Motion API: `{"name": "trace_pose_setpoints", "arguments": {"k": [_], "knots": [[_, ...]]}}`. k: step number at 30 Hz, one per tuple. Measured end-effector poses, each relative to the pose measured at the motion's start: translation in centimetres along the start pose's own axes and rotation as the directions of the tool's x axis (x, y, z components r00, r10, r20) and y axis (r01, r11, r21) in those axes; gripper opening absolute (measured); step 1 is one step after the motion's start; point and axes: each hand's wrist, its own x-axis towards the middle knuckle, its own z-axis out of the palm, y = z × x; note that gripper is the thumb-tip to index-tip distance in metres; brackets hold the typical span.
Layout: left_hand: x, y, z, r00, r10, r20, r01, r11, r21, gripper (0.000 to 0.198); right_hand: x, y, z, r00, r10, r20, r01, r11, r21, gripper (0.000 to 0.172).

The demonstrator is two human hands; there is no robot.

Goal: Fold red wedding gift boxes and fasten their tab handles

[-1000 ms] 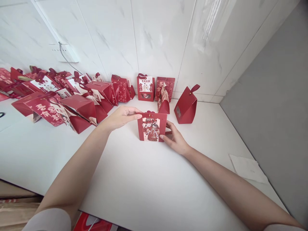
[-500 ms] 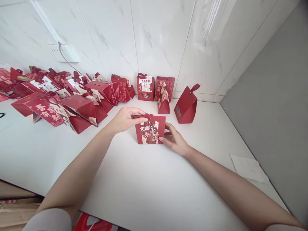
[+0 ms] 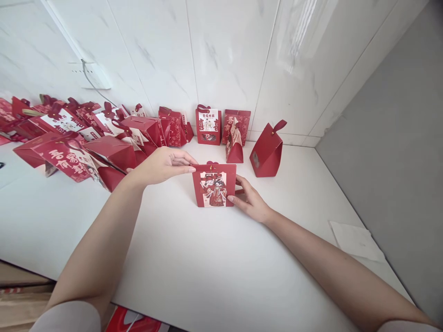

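1 red gift box (image 3: 197, 189) is held upright on the white tabletop (image 3: 207, 267), at the centre of the view and in front of the other boxes. Its right edge is clamped by the right hand (image 3: 251, 200), with the thumb laid on the front and the other fingers bent behind. Its top left corner is met by the left hand (image 3: 166, 165), whose thumb and forefinger are brought close together there; whether the corner is pinched or merely touched cannot be told.

On the box's front, a pale card (image 3: 223, 180) is printed with figures in ornate red dress. Bold dark characters across its top are partly cut off and cannot be read.

Near the wall (image 3: 228, 55), "吾家有喜" is printed in red on the white card of 1 upright box (image 3: 209, 137). Beside it, "吾" and "有" can be made out on a patterned box (image 3: 241, 119), partly hidden by a narrower box (image 3: 235, 152). To the right, a plain red box (image 3: 270, 154) is topped with a ribbon loop (image 3: 280, 125). At left, more red boxes (image 3: 114, 147) are crowded together; on 1 of them, "吾" and "有" are shown in white.
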Motion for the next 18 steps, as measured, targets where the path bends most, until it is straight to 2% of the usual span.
{"name": "trace_pose_setpoints", "arguments": {"k": [7, 10, 14, 18], "knots": [[-0.3, 0.5, -0.2, 1.0, -0.004, -0.013, 0.004, 1.0, 0.03, 0.038, 0.0, 0.1, 0.0, 1.0, -0.011, 0.006, 0.011, 1.0, -0.01, 0.064], [-0.4, 1.0, 0.1, 0.999, 0.028, -0.044, -0.024, 0.995, 0.1, 0.035, 0.0, 0.0, 0.0, 1.0, -0.006, 0.007, 0.006, 1.0, -0.018, 0.064], [-0.6, 2.2, 1.7, 0.979, 0.157, -0.132, -0.127, 0.969, 0.212, 0.034, 0.0, 0.0, 0.0, 1.0, -0.013, 0.003, 0.013, 1.0, -0.026, 0.064], [-0.3, 2.9, 3.6, 0.977, 0.183, -0.106, -0.161, 0.969, 0.188, 0.035, 0.0, 0.0, 0.0, 1.0, -0.022, -0.002, 0.022, 0.999, -0.029, 0.063]]}}
